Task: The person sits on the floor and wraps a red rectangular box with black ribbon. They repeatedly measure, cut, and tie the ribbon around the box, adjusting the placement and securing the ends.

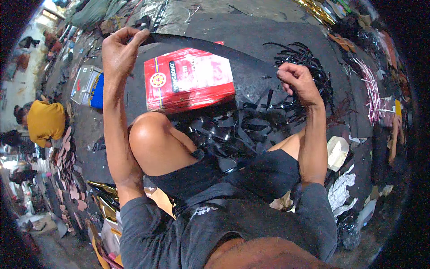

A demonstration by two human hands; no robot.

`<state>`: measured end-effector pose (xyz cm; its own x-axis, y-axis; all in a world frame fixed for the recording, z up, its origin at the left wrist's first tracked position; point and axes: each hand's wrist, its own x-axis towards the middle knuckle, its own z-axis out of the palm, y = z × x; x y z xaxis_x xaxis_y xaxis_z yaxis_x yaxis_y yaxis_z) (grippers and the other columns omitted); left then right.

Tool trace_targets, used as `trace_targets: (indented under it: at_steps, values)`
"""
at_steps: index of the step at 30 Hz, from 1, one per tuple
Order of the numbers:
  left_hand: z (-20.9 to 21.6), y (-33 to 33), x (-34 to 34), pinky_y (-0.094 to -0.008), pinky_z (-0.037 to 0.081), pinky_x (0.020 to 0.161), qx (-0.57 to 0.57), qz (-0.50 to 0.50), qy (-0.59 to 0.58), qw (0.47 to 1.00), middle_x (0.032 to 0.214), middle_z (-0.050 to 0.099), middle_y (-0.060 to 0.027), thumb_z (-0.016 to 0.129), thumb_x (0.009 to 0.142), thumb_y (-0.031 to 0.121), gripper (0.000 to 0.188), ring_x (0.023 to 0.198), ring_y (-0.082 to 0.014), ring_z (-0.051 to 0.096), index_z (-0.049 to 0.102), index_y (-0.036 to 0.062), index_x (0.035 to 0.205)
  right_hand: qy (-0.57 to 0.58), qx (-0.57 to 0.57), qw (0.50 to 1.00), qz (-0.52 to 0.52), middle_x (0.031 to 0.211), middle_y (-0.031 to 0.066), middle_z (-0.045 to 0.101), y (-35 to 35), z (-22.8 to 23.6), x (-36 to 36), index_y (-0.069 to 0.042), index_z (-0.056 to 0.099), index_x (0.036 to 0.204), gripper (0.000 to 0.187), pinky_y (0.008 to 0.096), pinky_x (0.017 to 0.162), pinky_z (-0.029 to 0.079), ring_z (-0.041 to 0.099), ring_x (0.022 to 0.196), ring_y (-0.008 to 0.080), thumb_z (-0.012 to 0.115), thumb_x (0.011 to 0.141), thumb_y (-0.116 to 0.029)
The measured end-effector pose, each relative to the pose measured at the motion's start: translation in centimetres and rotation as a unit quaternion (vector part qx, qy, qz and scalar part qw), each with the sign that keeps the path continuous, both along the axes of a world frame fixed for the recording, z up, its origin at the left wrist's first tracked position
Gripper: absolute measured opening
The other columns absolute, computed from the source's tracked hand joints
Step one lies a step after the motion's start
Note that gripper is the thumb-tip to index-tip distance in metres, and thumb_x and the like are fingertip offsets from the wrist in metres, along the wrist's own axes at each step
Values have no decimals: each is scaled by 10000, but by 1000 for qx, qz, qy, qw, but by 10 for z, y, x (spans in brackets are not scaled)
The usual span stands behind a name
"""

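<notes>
A long, flat black strip point(201, 45) slants from far left to near right along a boxy red-and-white container's point(192, 83) far side, pinched by fingers of the left hand point(120, 51) and right hand point(301, 84).

The worn dark grey floor point(215, 20) is strewn with flat pinkish scraps point(65, 145) at left, where a pale grey floor area point(21, 92) lies, and white light shows from a bright opening point(47, 19) at the upper left.

Right end of black strip point(201, 43) hidden in right hand point(301, 83). Blue-and-silver tin point(86, 86) partly behind left forearm point(117, 112). Far-left clutter point(27, 190) blurred.
</notes>
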<state>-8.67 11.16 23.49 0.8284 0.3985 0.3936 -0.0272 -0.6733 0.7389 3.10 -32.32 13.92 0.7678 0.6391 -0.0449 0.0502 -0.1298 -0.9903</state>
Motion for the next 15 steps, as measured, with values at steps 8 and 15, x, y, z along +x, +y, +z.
trace_targets:
  at_steps: [8,15]
  values:
    - [2,-9,-4,-233,372,570,16,27,0,1000,706,638,28,776,869,230,222,625,-46,497,752,11,848,-38,29,995,-87,734,-18,630,-12,7,9,-44,698,920,181,230,583,461,568,615,61,708,929,-224]
    - [-9,15,-2,-201,336,594,-42,5,9,999,740,620,61,758,895,179,158,655,-22,475,733,44,817,9,101,977,-189,791,-20,640,-23,-3,21,-61,710,1004,160,187,577,444,581,629,63,734,918,-194]
